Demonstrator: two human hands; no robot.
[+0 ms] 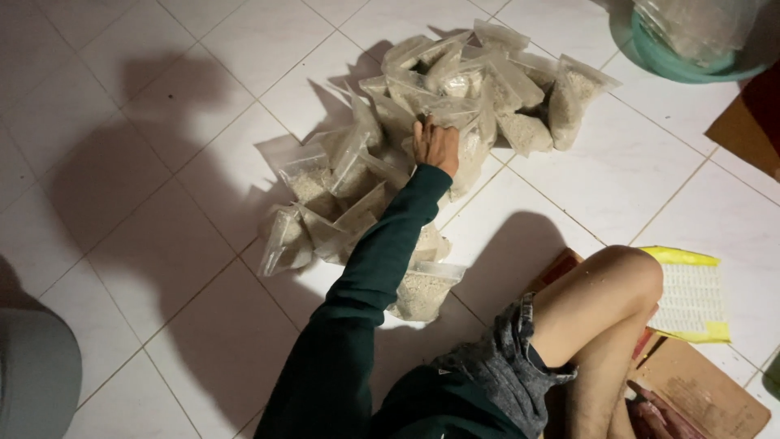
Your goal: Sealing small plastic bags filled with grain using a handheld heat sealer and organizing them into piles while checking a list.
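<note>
- We're reaching our left hand (435,145) into pile of clear crinkly plastic bags (455,89), pale grainy filling, on glossy white tile floor (162,211).
- Fingers resting on one bag; grip closure: can't tell.
- Right hand out of frame.

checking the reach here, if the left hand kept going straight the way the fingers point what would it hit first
The left hand already rests on the pile of clear bags of pale grain, fingers pointing up the frame. Going straight on, it would press deeper into those bags first; beyond them only white floor tile shows. Depth is hard to judge.
</note>
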